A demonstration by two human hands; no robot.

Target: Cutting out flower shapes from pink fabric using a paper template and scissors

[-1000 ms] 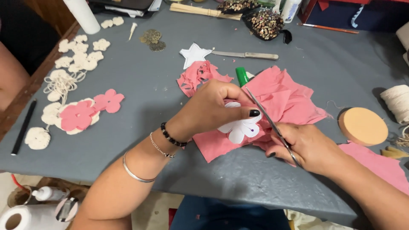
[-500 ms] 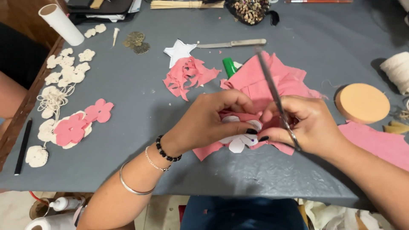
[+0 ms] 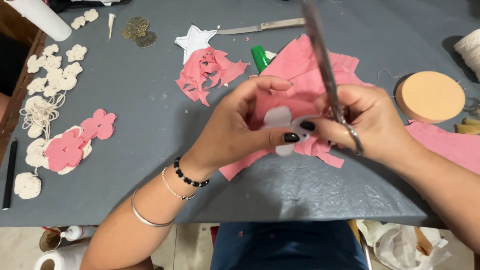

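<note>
So the white flower cutout (image 3: 281, 120) is pinched between both hands over the pink fabric (image 3: 305, 70). Left hand (image 3: 240, 127) curls around it, thumb on top; right hand (image 3: 367, 122) grips the scissors (image 3: 327, 75), blades pointing up. Pink scraps (image 3: 207, 72), a green marker (image 3: 260, 57) and a round sponge (image 3: 430, 96) sit nearby on the grey tabletop (image 3: 140, 85).
</note>
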